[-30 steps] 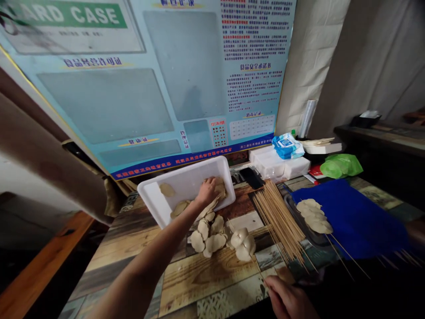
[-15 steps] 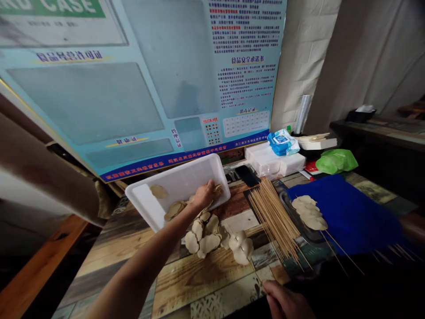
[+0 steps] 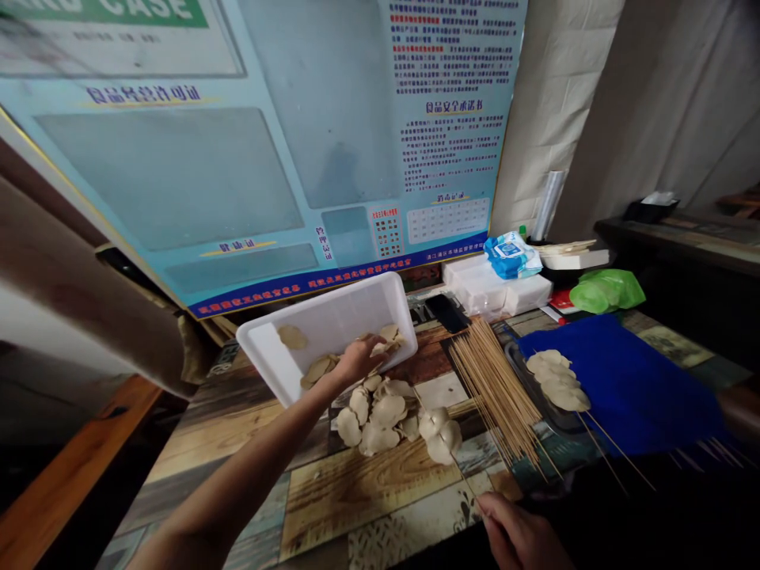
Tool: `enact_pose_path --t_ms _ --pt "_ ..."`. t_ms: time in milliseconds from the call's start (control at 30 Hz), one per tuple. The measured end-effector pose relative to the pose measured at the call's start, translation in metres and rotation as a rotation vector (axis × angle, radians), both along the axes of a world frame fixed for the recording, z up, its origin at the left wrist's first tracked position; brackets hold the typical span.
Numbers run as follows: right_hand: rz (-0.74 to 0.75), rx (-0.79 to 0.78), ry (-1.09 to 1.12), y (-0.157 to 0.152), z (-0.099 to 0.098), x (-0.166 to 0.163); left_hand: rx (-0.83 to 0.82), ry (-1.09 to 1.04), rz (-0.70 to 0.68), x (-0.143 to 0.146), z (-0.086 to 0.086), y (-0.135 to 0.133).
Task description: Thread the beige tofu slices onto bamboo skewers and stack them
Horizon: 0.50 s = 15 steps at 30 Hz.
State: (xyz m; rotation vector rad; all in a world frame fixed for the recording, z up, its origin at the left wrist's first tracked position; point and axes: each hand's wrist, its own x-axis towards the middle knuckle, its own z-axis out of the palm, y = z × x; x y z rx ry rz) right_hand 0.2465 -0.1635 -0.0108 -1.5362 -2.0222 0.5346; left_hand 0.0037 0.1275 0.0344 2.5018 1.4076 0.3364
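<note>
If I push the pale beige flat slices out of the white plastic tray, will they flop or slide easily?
Probably floppy: the pale beige flat slices on the table lie curled and overlapping. Likely sticky rather than slippery: one slice sits high in the seemingly tilted white plastic tray. The left hand covers several, so they seem light.

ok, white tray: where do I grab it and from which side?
Take the tray by the rim of its left short end, coming from the left. That end is bare and its lip stands free; the left hand and slices crowd the near right edge, the poster sits close behind, skewers lie to the right.
</note>
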Motion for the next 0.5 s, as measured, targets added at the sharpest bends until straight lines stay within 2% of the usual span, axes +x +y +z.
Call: enact_pose_path --t_ms 67,267,400,500 --pt "-0.037 0.021 -0.027 0.003 0.004 0.000 0.073 0.056 0.006 0.010 -0.007 0.014" --pt "-0.176 -0.009 -0.207 0.020 0.023 0.001 0.103 0.097 0.032 0.035 -0.022 0.034" --pt "-0.242 -0.053 -0.325 0.037 0.017 0.008 0.108 0.306 0.106 0.043 -0.025 0.044" --pt "-0.274 -0.054 -0.364 0.047 0.008 0.013 0.115 0.295 0.052 0.046 -0.024 0.048"
